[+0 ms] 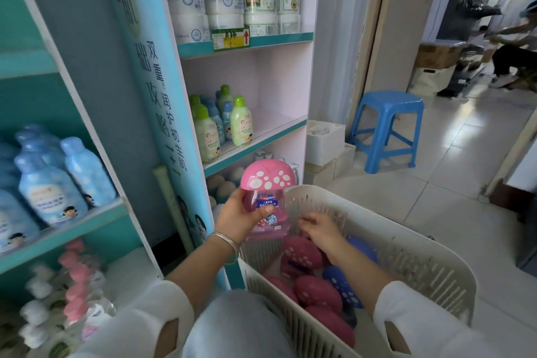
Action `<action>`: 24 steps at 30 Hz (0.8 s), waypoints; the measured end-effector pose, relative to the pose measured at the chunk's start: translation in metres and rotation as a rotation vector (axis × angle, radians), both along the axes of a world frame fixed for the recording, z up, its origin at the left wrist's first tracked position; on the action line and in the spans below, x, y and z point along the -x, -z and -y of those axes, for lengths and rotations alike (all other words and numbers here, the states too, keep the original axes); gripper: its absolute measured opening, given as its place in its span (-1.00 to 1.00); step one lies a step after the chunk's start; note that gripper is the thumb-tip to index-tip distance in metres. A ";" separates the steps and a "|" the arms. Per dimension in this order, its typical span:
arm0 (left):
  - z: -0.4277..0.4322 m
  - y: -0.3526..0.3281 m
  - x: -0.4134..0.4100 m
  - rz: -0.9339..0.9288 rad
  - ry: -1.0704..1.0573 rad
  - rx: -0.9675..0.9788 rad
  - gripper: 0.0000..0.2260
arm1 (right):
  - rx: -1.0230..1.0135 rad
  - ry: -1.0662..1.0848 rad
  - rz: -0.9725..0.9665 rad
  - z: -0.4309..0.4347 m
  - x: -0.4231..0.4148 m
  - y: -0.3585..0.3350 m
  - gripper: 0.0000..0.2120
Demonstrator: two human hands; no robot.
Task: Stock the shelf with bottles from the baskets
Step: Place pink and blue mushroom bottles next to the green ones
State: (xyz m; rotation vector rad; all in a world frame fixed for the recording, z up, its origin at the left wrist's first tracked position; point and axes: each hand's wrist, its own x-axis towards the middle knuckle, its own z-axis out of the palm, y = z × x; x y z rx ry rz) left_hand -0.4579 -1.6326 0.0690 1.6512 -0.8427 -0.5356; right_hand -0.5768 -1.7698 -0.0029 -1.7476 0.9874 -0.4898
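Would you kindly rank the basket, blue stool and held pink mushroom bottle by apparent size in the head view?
White basket, largest, though nearest the camera.
Blue stool.
Pink mushroom-cap bottle, smallest, in the left hand.

Bright daylight from right; floor (465, 136) glare; left edge blurred

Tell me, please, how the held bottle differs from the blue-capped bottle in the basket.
The held bottle has a pink cap, while the blue-capped bottle has a blue one. The held bottle is upright, gripped by the left hand, while the blue-capped bottle lies tilted inside the basket among others. Both caps are mushroom-shaped with white spots.
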 end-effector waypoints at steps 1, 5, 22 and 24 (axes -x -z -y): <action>-0.003 -0.002 -0.002 0.020 0.001 -0.011 -0.52 | 0.013 0.012 0.020 -0.003 -0.004 -0.003 -0.88; -0.016 -0.013 -0.010 0.068 -0.032 -0.018 -0.49 | 0.070 -0.049 0.181 -0.025 -0.020 -0.049 -0.84; -0.170 -0.138 -0.067 0.338 -0.381 0.201 -0.65 | 0.106 -0.680 0.424 -0.175 -0.117 -0.210 -0.73; -0.198 -0.153 -0.075 0.386 -0.445 0.212 -0.65 | 0.167 -0.739 0.440 -0.198 -0.133 -0.227 -0.72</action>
